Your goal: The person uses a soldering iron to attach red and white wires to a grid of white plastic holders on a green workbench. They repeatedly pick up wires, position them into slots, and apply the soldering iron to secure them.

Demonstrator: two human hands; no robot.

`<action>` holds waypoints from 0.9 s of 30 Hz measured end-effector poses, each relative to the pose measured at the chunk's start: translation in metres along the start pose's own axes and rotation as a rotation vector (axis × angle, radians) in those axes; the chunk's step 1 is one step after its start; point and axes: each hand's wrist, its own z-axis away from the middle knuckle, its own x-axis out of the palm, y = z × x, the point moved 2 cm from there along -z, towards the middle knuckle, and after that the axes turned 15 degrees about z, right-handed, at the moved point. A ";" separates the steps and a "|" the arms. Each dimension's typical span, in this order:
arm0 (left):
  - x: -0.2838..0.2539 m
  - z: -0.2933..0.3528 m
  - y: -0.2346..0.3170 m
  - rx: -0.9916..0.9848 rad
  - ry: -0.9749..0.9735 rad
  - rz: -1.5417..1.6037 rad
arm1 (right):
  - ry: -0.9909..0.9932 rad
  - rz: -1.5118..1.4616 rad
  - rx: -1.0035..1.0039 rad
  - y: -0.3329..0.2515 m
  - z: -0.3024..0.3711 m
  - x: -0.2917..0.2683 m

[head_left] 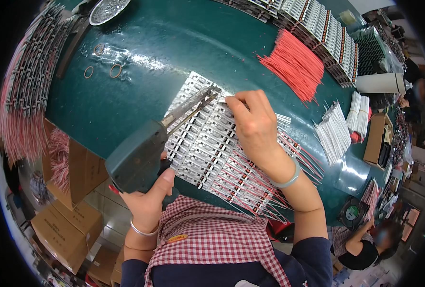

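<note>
My left hand [148, 203] is wrapped round the grip of a dark soldering gun [138, 150]. The gun's long metal tip reaches up and right to the far end of a panel of small white circuit boards [200, 136]. Close beside that tip, my right hand [256, 126] pinches a thin white wire [223, 100] against the panel; most of the wire is hidden by the hand. Red and white wires [250, 179] trail from the panel's near right part.
Bundles of red wires [296, 64] and white wires [334, 134] lie on the green table to the right. Stacked board panels [320, 31] stand behind. At left are wired panels [28, 91], rubber bands [115, 71], a metal bowl [108, 10] and cardboard boxes [66, 234]. A co-worker [363, 248] sits at lower right.
</note>
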 end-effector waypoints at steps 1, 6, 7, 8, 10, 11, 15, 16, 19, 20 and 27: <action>-0.001 0.000 -0.001 0.004 0.004 0.004 | 0.009 0.014 -0.002 0.000 0.000 0.000; -0.006 0.003 -0.012 0.129 0.033 -0.211 | 0.013 0.038 -0.020 -0.005 0.001 -0.009; -0.005 0.004 -0.012 0.134 0.041 -0.243 | 0.006 0.016 -0.022 -0.006 0.002 -0.009; -0.004 0.005 -0.012 0.161 0.027 -0.276 | 0.000 -0.005 -0.023 -0.006 0.003 -0.009; -0.004 0.004 -0.013 0.211 -0.007 -0.344 | 0.004 -0.026 -0.018 -0.008 0.005 -0.005; -0.002 0.003 -0.011 0.270 -0.060 -0.411 | 0.006 -0.037 -0.016 -0.008 0.006 -0.004; 0.003 -0.003 -0.007 0.401 -0.196 -0.551 | 0.002 -0.045 -0.019 -0.008 0.007 -0.001; 0.004 -0.004 -0.008 0.406 -0.212 -0.554 | 0.000 -0.047 -0.018 -0.008 0.006 -0.001; 0.008 -0.005 -0.008 0.411 -0.213 -0.532 | -0.007 -0.044 -0.018 -0.009 0.005 -0.001; 0.008 -0.006 -0.009 0.408 -0.216 -0.516 | -0.009 -0.041 -0.018 -0.009 0.005 -0.001; 0.010 -0.005 -0.010 0.434 -0.244 -0.614 | 0.002 -0.024 -0.033 -0.008 0.006 0.001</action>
